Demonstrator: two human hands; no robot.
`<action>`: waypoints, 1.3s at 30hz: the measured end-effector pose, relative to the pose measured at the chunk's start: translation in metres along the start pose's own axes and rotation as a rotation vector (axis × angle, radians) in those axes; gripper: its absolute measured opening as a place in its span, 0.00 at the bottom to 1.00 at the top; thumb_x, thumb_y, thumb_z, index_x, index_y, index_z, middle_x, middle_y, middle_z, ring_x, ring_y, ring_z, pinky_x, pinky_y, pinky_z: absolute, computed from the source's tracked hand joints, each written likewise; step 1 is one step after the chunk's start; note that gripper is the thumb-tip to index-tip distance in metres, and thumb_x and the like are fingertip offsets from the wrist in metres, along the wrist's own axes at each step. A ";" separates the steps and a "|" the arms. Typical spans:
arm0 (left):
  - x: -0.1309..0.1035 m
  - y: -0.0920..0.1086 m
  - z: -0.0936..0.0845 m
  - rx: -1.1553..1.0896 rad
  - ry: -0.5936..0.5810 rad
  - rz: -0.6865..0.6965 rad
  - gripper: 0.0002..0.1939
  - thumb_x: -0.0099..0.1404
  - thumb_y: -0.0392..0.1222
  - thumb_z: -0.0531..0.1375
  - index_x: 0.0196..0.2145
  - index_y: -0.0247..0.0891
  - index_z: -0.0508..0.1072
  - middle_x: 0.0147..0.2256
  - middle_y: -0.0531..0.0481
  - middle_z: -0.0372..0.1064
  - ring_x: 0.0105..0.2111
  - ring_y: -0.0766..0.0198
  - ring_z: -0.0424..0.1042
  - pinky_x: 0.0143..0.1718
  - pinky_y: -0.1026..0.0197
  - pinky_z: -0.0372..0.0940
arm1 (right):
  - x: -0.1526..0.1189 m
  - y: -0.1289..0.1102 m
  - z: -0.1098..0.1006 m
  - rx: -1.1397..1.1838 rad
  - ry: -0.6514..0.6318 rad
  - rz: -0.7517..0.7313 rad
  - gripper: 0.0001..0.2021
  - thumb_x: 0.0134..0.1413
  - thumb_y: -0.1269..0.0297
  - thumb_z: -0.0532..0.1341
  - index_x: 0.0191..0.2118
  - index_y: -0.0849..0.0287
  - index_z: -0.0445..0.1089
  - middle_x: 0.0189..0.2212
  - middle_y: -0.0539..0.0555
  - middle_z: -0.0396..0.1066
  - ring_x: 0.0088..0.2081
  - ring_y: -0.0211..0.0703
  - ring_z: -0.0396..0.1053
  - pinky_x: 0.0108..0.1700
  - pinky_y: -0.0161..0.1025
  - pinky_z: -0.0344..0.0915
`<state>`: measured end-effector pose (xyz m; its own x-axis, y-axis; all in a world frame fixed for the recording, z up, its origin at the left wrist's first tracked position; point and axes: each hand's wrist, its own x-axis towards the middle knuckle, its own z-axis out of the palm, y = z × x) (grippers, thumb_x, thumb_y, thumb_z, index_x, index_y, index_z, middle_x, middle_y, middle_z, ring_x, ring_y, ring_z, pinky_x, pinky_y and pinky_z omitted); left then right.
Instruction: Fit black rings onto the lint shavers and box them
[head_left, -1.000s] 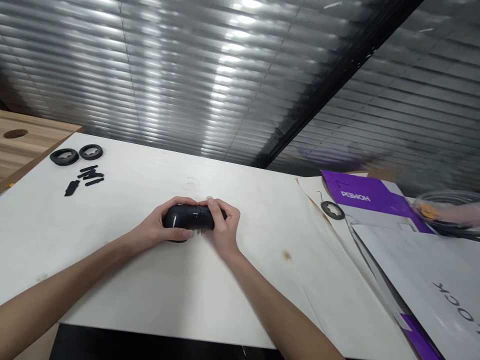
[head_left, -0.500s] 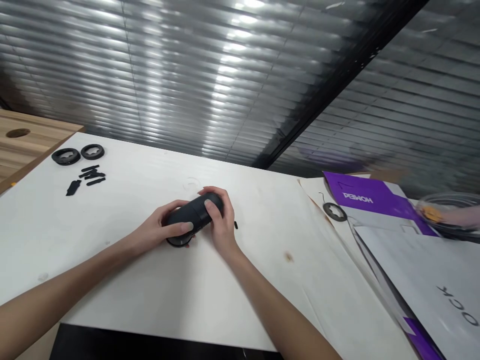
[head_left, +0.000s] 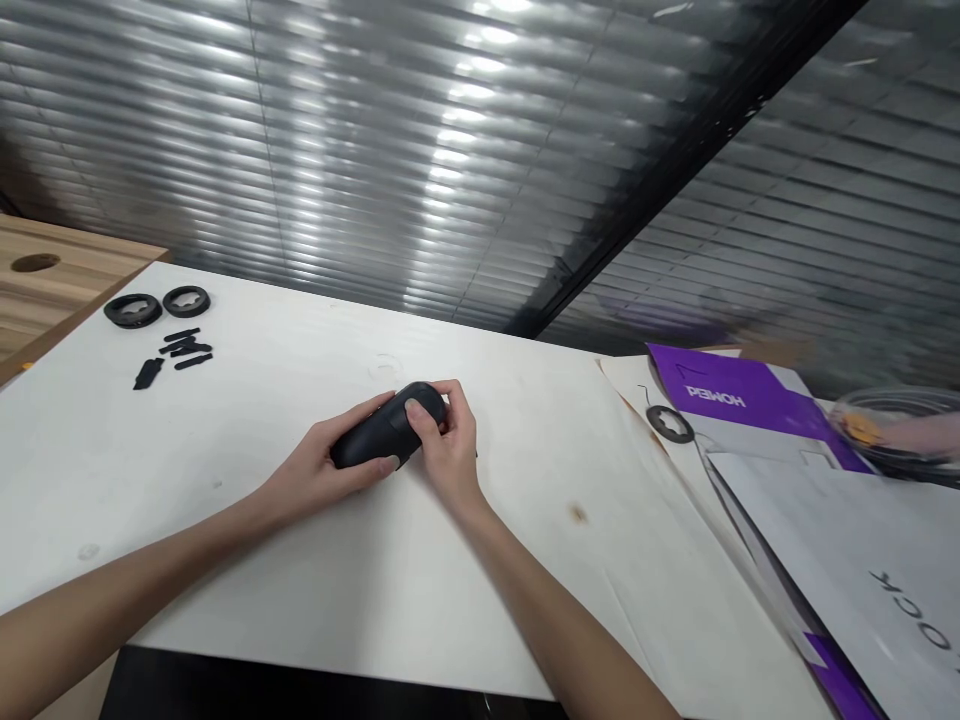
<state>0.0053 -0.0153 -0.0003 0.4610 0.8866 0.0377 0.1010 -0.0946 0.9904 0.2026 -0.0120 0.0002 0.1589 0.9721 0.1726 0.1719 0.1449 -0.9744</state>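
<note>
Over the worktop [head_left: 300, 590], our left hand [head_left: 311, 470] and right hand [head_left: 454, 450] both grip a rounded black device [head_left: 379, 435], tilted between them. Its sections look joined at a seam, we judge, but it is not yet released; what remains, we cannot tell. Our fingers hide its underside. Beyond our left hand lie black strips [head_left: 148, 374]; well right of our right hand, another person's hand [head_left: 926, 435] is blurred and cut off.

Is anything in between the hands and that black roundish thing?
Nothing visible is in the way: the left hand grips one end of the black rounded device, and the right hand holds the other, both directly touching it. Its underside is hidden.
</note>
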 end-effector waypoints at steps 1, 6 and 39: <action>0.000 -0.001 0.000 0.003 -0.007 -0.002 0.39 0.70 0.55 0.70 0.74 0.48 0.68 0.68 0.47 0.71 0.67 0.43 0.71 0.66 0.47 0.71 | -0.001 -0.001 0.000 -0.006 -0.002 -0.005 0.18 0.58 0.44 0.68 0.38 0.51 0.64 0.26 0.46 0.64 0.29 0.40 0.61 0.31 0.38 0.62; -0.001 -0.003 0.001 0.056 -0.033 0.062 0.37 0.74 0.53 0.66 0.75 0.43 0.66 0.68 0.44 0.71 0.65 0.45 0.73 0.65 0.49 0.71 | -0.002 -0.003 -0.002 -0.015 -0.033 -0.004 0.19 0.59 0.43 0.68 0.37 0.52 0.64 0.24 0.45 0.63 0.27 0.40 0.61 0.29 0.38 0.60; -0.008 -0.007 0.004 0.102 0.039 0.254 0.26 0.74 0.47 0.66 0.66 0.43 0.69 0.54 0.42 0.80 0.46 0.56 0.80 0.47 0.57 0.74 | -0.004 0.011 -0.004 0.040 -0.316 -0.120 0.36 0.60 0.30 0.66 0.62 0.51 0.68 0.45 0.57 0.73 0.41 0.49 0.72 0.37 0.44 0.73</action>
<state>0.0042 -0.0231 -0.0078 0.4488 0.8453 0.2899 0.0756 -0.3592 0.9302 0.2075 -0.0151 -0.0110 -0.1705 0.9559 0.2393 0.1318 0.2628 -0.9558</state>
